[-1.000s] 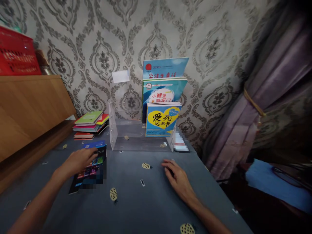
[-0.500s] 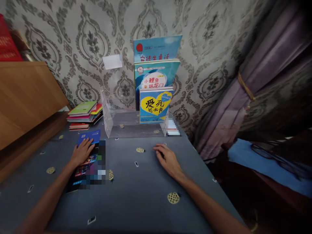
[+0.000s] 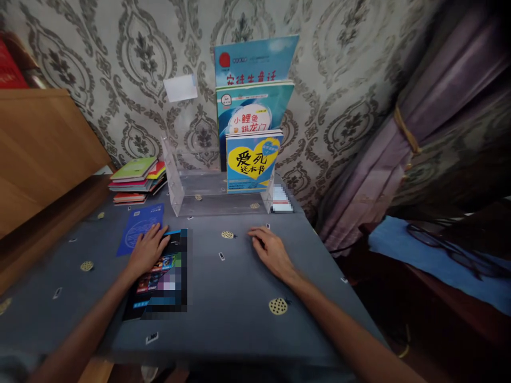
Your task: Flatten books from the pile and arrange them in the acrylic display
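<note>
My left hand (image 3: 148,250) lies flat, fingers spread, on a black booklet (image 3: 136,308) with colourful pictures; part of the cover is blurred by pixels. Under its far left side a blue booklet (image 3: 139,226) lies on the table, partly covered by my fingers. My right hand (image 3: 273,252) rests on the cloth, holding nothing, its fingers loosely bent and a little apart. Beyond both hands a clear acrylic rack (image 3: 174,197) holds several books upright in tiers. At its front stands a blue book with a yellow heart (image 3: 253,162), with a teal book (image 3: 275,103) and a taller blue book (image 3: 257,56) behind.
At the back left sits a stack of books (image 3: 136,170), near a wooden panel (image 3: 43,149). A white card (image 3: 180,88) is at the rack's upper left. A pixelated flat item (image 3: 282,199) lies right of the rack. Beyond the table's right edge, glasses (image 3: 431,236) lie on blue cloth.
My left hand has slid the black booklet to the right, uncovering more of the blue booklet. My right hand has stayed nearly in place. The view has shifted slightly.
</note>
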`<state>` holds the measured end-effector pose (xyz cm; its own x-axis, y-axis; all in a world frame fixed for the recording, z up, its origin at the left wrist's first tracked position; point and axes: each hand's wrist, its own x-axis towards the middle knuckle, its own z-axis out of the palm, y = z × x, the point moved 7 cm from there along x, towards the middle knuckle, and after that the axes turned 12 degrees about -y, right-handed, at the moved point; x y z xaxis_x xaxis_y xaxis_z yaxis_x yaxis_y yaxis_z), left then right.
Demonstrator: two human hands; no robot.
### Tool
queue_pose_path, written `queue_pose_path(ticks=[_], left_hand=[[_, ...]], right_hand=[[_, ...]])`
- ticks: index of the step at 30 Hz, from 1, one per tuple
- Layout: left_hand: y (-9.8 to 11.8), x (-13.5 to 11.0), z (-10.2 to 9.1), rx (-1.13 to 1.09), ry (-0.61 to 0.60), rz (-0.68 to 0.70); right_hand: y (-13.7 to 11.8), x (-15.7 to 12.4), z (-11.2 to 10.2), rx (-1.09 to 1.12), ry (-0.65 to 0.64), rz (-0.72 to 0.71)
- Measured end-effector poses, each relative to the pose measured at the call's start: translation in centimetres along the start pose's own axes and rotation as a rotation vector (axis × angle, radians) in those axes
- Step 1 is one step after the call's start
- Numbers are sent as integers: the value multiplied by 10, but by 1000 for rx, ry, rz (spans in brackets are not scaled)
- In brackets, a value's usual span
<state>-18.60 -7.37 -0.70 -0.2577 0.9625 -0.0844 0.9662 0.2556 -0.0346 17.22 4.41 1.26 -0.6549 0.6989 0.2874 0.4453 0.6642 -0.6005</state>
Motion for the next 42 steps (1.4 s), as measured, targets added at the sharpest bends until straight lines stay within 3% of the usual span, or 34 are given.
queue_pose_path(ticks=[3,10,12,16,18,22,27,32,39,42], left_hand=[[-10,-2,0,19,-26,-21],[-78,-1,-12,-33,-76,-331],[-76,4,-14,-63,-100,-291],[-45,15,-15,-71,-120,-3],[-35,16,-13,-70,-124,77],[-30,10,-14,-56,-94,164],[-37,4,-22,10,-51,151],[-69,4,-26,11,-80,58],[-140,0,-20,-34,-89,-209],[-155,7,-23,-40,-81,-267]], right_hand=[[1,-1,0,5,-2,1],[1,-2,0,4,-8,2],[1,-2,0,-2,-16,6],[1,-1,0,-10,-25,9],[1,-1,0,-8,-24,15],[2,-2,-1,9,-28,25],[1,-1,-2,17,-22,11],[1,-2,-2,19,-16,5],[0,-2,0,-10,-27,-12],[1,-2,0,-12,-30,-19]])
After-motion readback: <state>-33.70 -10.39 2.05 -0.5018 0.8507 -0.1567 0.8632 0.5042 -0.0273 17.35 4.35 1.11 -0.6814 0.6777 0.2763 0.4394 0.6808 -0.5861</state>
